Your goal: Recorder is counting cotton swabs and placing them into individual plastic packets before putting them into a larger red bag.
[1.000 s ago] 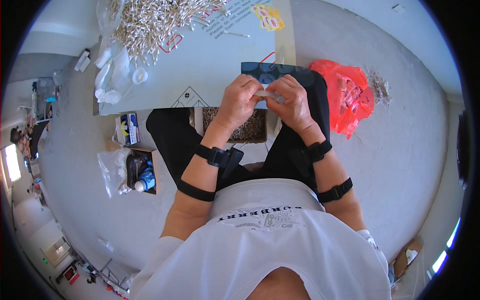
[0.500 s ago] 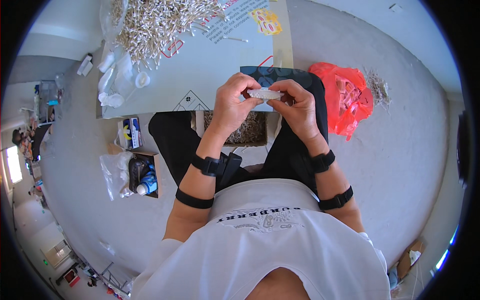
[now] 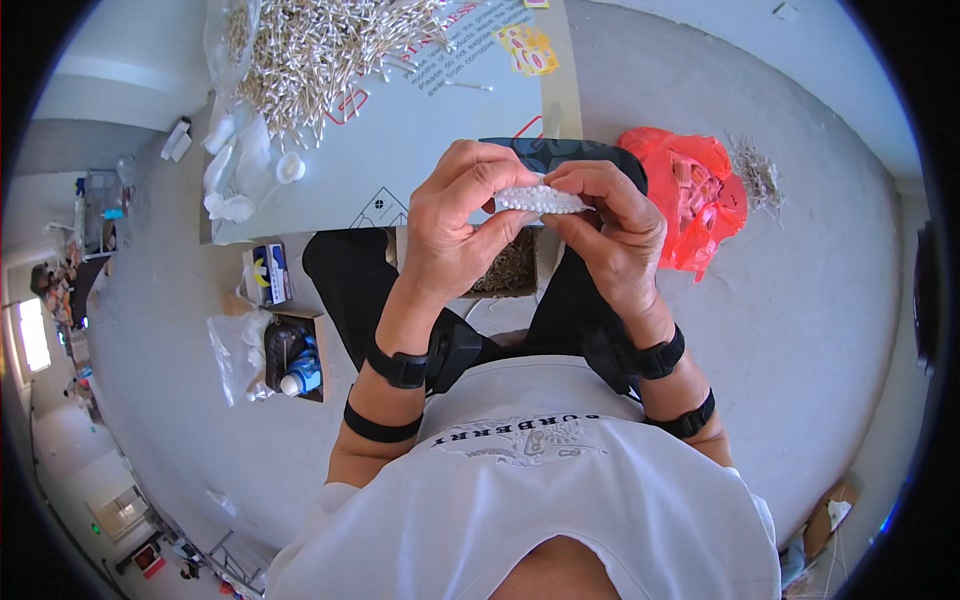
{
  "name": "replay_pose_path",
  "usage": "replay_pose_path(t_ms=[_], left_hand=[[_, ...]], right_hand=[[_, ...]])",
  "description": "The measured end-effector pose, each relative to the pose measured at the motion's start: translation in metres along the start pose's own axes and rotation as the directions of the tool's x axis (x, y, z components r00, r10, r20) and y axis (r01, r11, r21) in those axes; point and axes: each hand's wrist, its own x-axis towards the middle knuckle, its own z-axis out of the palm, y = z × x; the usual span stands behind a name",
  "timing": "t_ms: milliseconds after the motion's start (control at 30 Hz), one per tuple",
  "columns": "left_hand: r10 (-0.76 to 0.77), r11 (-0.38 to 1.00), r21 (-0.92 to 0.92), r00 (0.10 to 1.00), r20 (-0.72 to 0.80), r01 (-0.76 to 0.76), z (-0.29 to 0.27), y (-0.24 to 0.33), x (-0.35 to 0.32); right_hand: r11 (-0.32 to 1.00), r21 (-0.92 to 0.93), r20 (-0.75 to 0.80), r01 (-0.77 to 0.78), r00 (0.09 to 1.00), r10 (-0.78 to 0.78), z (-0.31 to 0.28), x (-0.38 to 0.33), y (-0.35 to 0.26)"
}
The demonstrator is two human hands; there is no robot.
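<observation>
Between both hands is a flat bundle of cotton swabs (image 3: 541,200), its white tips facing me in a packed oval; a clear wrapper seems to edge it on the right. My left hand (image 3: 455,215) pinches its left end, thumb below and fingers above. My right hand (image 3: 610,220) grips the right end the same way. A big heap of loose cotton swabs (image 3: 320,60) lies on the table (image 3: 440,170) at the far left. Below my hands, between my knees, a box (image 3: 515,280) holds more sticks, partly hidden by my left hand.
Crumpled white plastic and a small round white lid (image 3: 290,168) lie at the table's left side. Yellow labels (image 3: 528,50) sit near its right edge. On the floor are a red plastic bag (image 3: 655,170) of pink packets, a pile of sticks (image 3: 757,172), and a carton (image 3: 318,350) with bottles.
The swab bundle has come closer and tilted, so more of its white tips show. Both hands have come nearer with it, still gripping its two ends.
</observation>
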Motion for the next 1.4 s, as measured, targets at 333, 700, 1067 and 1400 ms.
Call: replay_pose_path(t_ms=[333,700,1067,1400], left_hand=[[-0.007,0.996,-0.089,0.999,-0.050,0.002,0.005,0.014,0.000],[0.000,0.999,-0.041,0.998,-0.058,-0.003,0.006,0.019,0.001],[0.016,0.998,-0.059,0.997,-0.070,-0.020,0.008,0.018,0.000],[0.013,0.998,-0.066,0.997,-0.073,-0.018,0.012,0.014,-0.002]], right_hand=[[0.976,0.215,0.000,-0.035,0.999,0.035,0.003,-0.004,-0.013],[0.959,0.282,-0.044,-0.039,0.998,0.053,0.008,-0.006,-0.016],[0.952,0.307,-0.062,-0.017,0.997,0.038,0.010,-0.006,-0.017],[0.931,0.347,-0.082,-0.111,0.986,0.148,0.012,-0.005,-0.022]])
